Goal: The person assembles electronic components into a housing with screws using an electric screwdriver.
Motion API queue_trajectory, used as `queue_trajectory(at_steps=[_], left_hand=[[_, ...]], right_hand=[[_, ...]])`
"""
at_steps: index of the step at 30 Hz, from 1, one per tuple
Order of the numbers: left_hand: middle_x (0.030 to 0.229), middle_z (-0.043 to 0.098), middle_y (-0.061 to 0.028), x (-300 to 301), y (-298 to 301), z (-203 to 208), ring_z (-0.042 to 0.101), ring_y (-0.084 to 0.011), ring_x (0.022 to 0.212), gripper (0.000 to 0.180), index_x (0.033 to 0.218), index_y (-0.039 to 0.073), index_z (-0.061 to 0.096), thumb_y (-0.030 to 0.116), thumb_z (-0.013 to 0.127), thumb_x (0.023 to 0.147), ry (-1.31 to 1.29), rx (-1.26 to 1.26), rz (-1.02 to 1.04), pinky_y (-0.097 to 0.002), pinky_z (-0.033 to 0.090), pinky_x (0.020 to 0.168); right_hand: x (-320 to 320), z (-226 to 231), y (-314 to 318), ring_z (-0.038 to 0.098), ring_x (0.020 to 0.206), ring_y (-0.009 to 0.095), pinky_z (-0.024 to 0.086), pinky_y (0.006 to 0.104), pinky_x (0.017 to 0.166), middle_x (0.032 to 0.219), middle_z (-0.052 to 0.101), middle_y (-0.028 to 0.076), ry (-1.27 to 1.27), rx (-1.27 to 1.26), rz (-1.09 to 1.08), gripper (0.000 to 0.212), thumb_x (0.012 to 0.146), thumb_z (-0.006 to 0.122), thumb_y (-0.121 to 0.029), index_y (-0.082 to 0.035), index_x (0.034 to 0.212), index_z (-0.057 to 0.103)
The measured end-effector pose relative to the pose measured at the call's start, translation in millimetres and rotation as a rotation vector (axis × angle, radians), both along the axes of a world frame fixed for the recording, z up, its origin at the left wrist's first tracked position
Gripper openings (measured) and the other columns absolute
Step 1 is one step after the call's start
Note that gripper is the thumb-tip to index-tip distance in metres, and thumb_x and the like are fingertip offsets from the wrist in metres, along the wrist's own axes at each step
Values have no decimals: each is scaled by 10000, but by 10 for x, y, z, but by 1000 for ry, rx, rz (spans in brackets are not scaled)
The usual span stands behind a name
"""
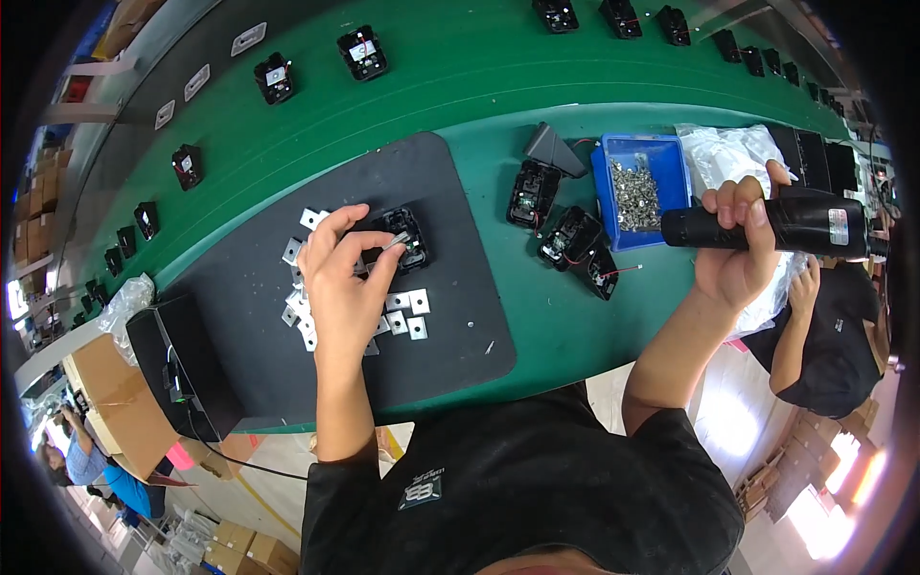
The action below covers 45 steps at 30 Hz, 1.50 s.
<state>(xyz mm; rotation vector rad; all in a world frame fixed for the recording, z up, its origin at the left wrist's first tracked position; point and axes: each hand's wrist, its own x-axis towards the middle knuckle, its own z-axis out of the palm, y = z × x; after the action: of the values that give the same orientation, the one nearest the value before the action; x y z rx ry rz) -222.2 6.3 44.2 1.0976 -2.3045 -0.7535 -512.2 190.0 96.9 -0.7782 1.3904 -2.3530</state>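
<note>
My left hand (333,273) pinches a small metal plate (396,240) between thumb and forefinger. It is held over an open black plastic housing (414,261) on the dark mat, and the fingers partly cover that housing. Several silvery square plates (419,301), each with a hole, lie on the mat around and below this hand. My right hand (736,251) is wrapped around a black cylindrical power tool that looks like an electric screwdriver (805,224), held roughly level. Its left end reaches the right wall of a blue bin (602,190) of small metal screws (634,196).
Open black housings with wires (572,238) sit between mat (470,259) and bin. Beyond runs a green conveyor (460,67) carrying more housings (362,53). White plastic bags (733,158) lie behind the tool. A black box (187,359) stands left; a co-worker (834,335) is at right.
</note>
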Motion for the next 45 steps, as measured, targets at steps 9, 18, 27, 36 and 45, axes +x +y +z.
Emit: queue_trajectory(at_steps=[9, 18, 27, 36, 45], left_hand=[[880, 636, -79, -216, -105, -3, 581, -218, 786, 240, 921, 34, 639, 42, 753, 710, 8, 165, 31, -341, 426, 773], [818, 575, -74, -234, -156, -22, 527, -176, 712, 241, 961, 18, 613, 32, 714, 743, -19, 181, -67, -300, 443, 661], [1098, 605, -127, -223, -106, 142, 575, -235, 966, 412, 1135, 37, 608, 62, 700, 734, -55, 199, -120, -327, 458, 831], [941, 681, -123, -523, 637, 256, 626, -232, 746, 433, 1033, -11, 665, 129, 817, 652, 337, 169, -446, -322, 496, 694], [732, 673, -64, -587, 787, 48, 593, -195, 591, 182, 816, 14, 686, 91, 784, 684, 492, 160, -487, -294, 445, 583]], right_hand=[[26, 64, 34, 413, 720, 104, 354, 309, 739, 789, 435, -3, 37, -99, 228, 482, 878, 570, -130, -59, 1328, 413], [78, 143, 65, 451, 666, 136, 393, 347, 704, 745, 471, 26, 9, -291, 194, 516, 860, 576, -126, -52, 1336, 390], [153, 132, 106, 458, 657, 133, 405, 340, 708, 757, 470, 23, -37, -322, 208, 496, 867, 566, -135, -62, 1327, 394], [471, 235, 17, 474, 714, 68, 377, 281, 750, 779, 481, -52, -139, -372, 533, 526, 882, 630, -186, -151, 1347, 386], [629, 188, -39, 491, 699, 70, 386, 273, 735, 786, 499, -52, -189, -381, 618, 528, 880, 653, -190, -164, 1346, 405]])
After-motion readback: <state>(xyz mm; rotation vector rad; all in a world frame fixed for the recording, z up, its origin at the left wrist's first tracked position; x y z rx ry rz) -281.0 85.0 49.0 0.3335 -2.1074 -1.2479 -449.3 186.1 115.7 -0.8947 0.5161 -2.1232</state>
